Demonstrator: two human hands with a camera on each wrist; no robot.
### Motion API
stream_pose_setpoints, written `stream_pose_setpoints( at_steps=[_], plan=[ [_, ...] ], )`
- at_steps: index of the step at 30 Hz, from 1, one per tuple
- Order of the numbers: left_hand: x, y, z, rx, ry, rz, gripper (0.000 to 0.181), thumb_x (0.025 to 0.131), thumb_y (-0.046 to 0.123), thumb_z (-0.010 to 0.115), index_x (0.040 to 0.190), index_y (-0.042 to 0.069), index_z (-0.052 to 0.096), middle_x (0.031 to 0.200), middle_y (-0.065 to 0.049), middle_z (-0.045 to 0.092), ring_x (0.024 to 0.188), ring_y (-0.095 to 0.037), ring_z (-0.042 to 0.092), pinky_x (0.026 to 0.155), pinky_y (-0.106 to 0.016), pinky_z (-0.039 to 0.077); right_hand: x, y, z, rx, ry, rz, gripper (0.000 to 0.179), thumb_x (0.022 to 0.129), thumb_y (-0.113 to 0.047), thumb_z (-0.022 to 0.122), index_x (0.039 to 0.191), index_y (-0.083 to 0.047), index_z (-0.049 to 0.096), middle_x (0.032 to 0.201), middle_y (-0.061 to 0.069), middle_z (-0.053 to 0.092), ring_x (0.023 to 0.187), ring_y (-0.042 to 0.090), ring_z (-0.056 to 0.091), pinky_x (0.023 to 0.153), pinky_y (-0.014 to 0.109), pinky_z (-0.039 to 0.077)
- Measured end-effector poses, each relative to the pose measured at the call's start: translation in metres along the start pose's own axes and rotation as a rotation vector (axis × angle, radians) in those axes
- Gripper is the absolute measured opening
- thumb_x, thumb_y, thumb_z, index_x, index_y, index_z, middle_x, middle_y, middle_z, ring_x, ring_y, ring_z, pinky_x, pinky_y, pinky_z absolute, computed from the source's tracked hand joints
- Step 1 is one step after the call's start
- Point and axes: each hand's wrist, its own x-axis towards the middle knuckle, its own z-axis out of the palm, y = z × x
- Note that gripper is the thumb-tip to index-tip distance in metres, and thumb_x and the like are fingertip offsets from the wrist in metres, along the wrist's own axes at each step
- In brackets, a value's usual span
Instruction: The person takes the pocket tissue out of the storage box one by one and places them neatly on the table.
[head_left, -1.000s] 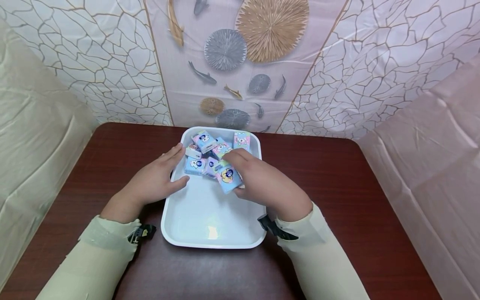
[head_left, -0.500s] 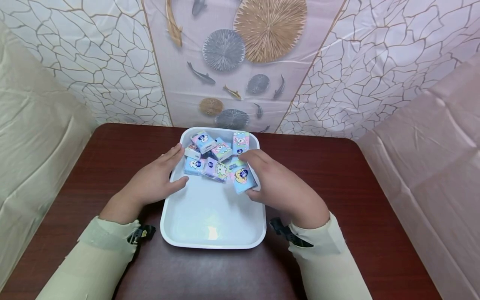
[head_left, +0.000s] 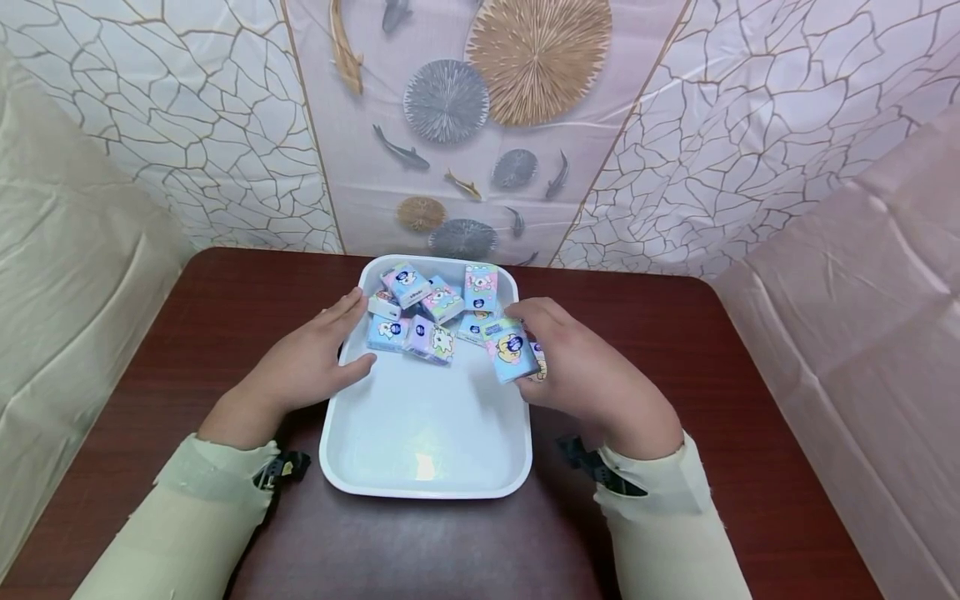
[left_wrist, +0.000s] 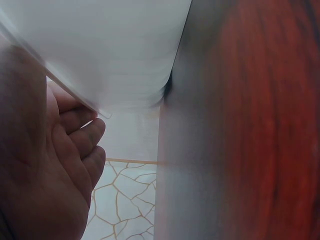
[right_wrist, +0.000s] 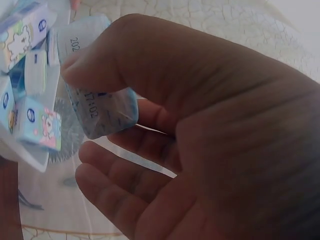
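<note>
Carrying a small blue pack (head_left: 512,352) off to the right is the big change: a second ago the right hand (head_left: 592,375) had it over the near side of the heap, and now it's up by the right rim of the white tray (head_left: 423,490). As I read it, that one's been picked out from the other packs (head_left: 429,340) bunched at the far end. Thumb and forefinger are clamped on it, other fingers loose. Also different from earlier: a pale blue pack (head_left: 475,327) right of the heap is mostly uncovered. Left hand (head_left: 307,362) has barely budged, fingers along the left rim, thumb apart.
</note>
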Motion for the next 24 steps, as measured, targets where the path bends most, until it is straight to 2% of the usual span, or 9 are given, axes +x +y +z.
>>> stream_pose_setpoints(
  at_steps=[5, 11, 18, 24],
  plan=[
    [0.0, 0.0, 0.0, 0.002, -0.005, -0.002, 0.092, 0.1, 0.054, 0.06, 0.17, 0.016, 0.015, 0.179, 0.001, 0.004, 0.164, -0.033, 0.017, 0.127, -0.06, 0.028, -0.003, 0.009, -0.004, 0.01, 0.019, -0.012, 0.081, 0.08, -0.02, 0.087, 0.15, -0.01, 0.048, 0.152, 0.001, 0.047, 0.124, 0.018, 0.055, 0.104, 0.037, 0.056],
    [0.001, 0.0, 0.0, 0.006, -0.003, 0.0, 0.092, 0.1, 0.054, 0.061, 0.17, 0.015, 0.015, 0.179, 0.0, 0.006, 0.164, -0.033, 0.018, 0.127, -0.06, 0.027, -0.006, 0.019, -0.004, 0.014, 0.026, 0.033, 0.082, 0.077, -0.017, 0.086, 0.149, -0.011, 0.048, 0.149, 0.0, 0.047, 0.117, 0.017, 0.055, 0.097, 0.034, 0.058],
    [0.002, 0.0, 0.001, 0.002, 0.015, -0.007, 0.093, 0.098, 0.055, 0.063, 0.17, 0.016, 0.018, 0.179, 0.0, 0.008, 0.164, -0.031, 0.019, 0.127, -0.058, 0.03, -0.008, 0.032, -0.003, 0.004, 0.046, 0.015, 0.086, 0.077, -0.018, 0.09, 0.151, -0.008, 0.045, 0.15, 0.006, 0.048, 0.118, 0.022, 0.056, 0.097, 0.038, 0.058],
    [0.002, -0.001, 0.002, 0.006, 0.016, -0.005, 0.093, 0.098, 0.055, 0.062, 0.17, 0.015, 0.017, 0.179, 0.0, 0.007, 0.164, -0.031, 0.019, 0.126, -0.059, 0.031, -0.008, 0.041, -0.003, 0.001, 0.046, 0.046, 0.087, 0.077, -0.02, 0.091, 0.15, -0.008, 0.045, 0.147, 0.007, 0.049, 0.117, 0.022, 0.056, 0.099, 0.041, 0.058]
  ],
)
